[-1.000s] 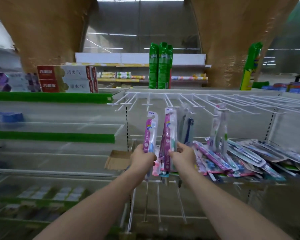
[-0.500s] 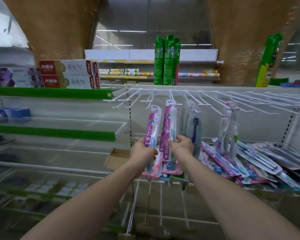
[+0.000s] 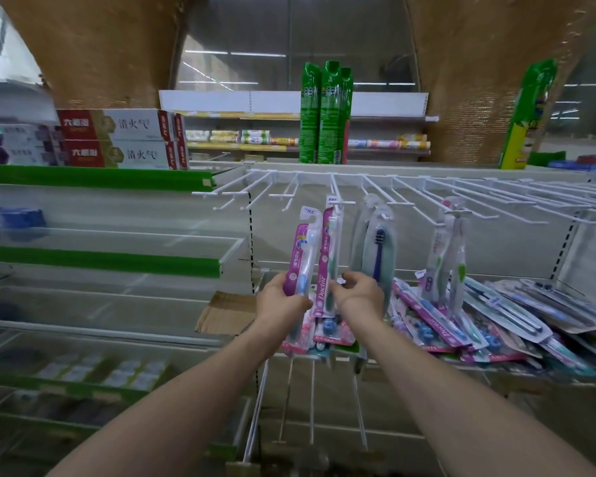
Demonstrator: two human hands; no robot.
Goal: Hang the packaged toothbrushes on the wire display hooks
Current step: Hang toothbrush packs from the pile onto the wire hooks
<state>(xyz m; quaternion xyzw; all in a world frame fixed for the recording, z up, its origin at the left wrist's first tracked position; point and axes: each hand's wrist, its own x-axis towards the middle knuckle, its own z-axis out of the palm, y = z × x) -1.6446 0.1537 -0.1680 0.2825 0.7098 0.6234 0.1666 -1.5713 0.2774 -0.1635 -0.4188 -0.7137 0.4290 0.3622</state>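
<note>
**Two hands lift toothbrush packs toward the white wire hooks**

We take the row of white wire display hooks [image 3: 358, 191] as our landmark; it runs across the middle of the view from the centre out to the right edge.

Below the left part of that row, our left hand [image 3: 279, 304] curls its fingers round the lower end of a purple packaged toothbrush [image 3: 301, 256]. The pack stands upright, its hooked top just below and left of one hook's crossbar, apart from it.

Just right of it, our right hand [image 3: 360, 297] pinches the bottom of a pink pack marked "Doctor" [image 3: 327, 259] between thumb and fingers. The top of this pack reaches the crossbar of a hook; we cannot tell whether it is threaded on.

Further right along the row, a teal pack with a dark blue brush [image 3: 377, 249] hangs from a hook, and further right again two clear packs with green-trimmed brushes [image 3: 451, 256] hang together.

Beneath the right part of the row, a loose pile of packaged toothbrushes [image 3: 479, 325] lies on a shelf.

Above and behind the row stand tall green packages [image 3: 326, 111]. To the upper left of it, red-and-white toothpaste boxes [image 3: 121, 139] are stacked on a green-edged shelf [image 3: 93, 177].
</note>
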